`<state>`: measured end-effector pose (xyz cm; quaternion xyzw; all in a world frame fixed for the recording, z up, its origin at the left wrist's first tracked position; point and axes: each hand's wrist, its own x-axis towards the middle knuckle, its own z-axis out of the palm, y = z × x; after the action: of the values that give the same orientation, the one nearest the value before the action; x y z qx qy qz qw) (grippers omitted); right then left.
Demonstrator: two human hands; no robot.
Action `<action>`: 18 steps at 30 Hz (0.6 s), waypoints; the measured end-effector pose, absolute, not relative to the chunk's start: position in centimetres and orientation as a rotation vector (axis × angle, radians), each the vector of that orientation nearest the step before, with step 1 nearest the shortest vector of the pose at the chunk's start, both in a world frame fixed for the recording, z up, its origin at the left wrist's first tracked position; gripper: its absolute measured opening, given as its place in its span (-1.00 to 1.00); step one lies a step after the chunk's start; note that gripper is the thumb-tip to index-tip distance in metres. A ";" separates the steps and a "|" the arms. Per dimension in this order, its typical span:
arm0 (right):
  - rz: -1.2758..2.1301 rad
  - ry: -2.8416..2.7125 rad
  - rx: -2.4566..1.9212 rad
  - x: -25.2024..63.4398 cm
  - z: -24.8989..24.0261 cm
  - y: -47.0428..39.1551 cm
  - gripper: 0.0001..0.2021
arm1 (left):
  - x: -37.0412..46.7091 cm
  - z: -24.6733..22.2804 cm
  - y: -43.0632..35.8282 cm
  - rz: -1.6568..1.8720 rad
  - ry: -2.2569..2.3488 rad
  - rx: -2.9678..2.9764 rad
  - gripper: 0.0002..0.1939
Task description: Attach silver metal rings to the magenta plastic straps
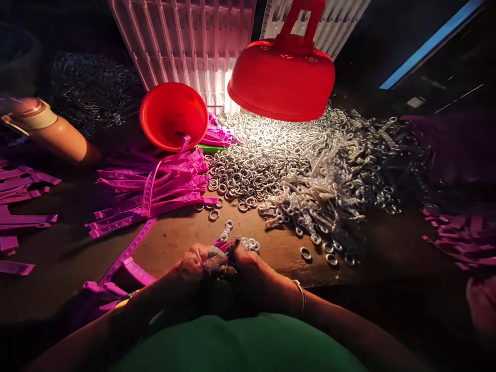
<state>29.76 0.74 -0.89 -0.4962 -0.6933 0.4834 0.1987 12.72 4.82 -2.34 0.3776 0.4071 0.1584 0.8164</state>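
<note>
My left hand [196, 263] and my right hand [251, 268] meet at the near edge of the table, fingers closed together around a purple plastic strap [223, 244] and small metal rings [250, 243]. A cloth wrap covers a finger of my left hand. A long purple strap [129, 250] runs from my left side up toward the pile of purple straps [155, 188]. A big heap of metal rings [263, 160] lies just beyond my hands, with a heap of white clips [321, 196] to its right.
A red lamp shade [282, 77] hangs over the rings. A red bowl [173, 116] tilts on the straps. White crates [186, 41] stand behind. A bottle [46, 129] lies at the left. More purple straps [457, 232] lie right; another person's hand [482, 305] is at the right edge.
</note>
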 end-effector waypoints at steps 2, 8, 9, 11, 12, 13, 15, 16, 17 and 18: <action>1.365 -2.108 -1.405 29.9 -0.6 1.1 -0.81 | 12.3 -3.3 4.9 0.282 0.845 0.780 -0.62; 1.073 -2.429 -1.359 30.4 -1.6 2.1 -0.85 | 11.9 -5.6 6.0 0.206 0.769 0.822 -0.53; 0.997 -2.437 -1.345 30.5 -1.9 2.2 -0.88 | 12.1 -5.5 6.0 0.239 0.777 0.852 -0.53; 0.872 -2.436 -1.329 31.0 -2.5 2.0 -0.92 | 12.7 -4.9 5.9 0.299 0.774 0.948 -0.52; 0.829 -2.433 -1.311 31.4 -2.8 1.9 -0.93 | 13.0 -4.5 5.7 0.329 0.780 1.005 -0.51; 0.784 -2.422 -1.291 32.0 -3.1 1.7 -0.92 | 13.3 -4.1 5.4 0.350 0.795 1.060 -0.50; 0.667 -2.393 -1.248 33.6 -3.9 1.4 -0.85 | 13.5 -3.4 5.0 0.345 0.834 1.166 -0.50; 0.564 -2.361 -1.263 34.6 -4.4 1.3 -0.83 | 13.5 -3.1 4.9 0.332 0.845 1.207 -0.51; 0.447 -2.341 -1.272 35.6 -5.0 1.4 -0.82 | 13.4 -2.9 4.9 0.326 0.859 1.227 -0.53; 0.322 -2.322 -1.301 36.7 -5.6 1.5 -0.78 | 13.2 -2.8 5.1 0.330 0.877 1.240 -0.55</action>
<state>36.68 1.54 -5.57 -0.4726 -0.8432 0.1170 0.2282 13.23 5.08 -2.76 0.5594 0.3957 0.1490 0.7129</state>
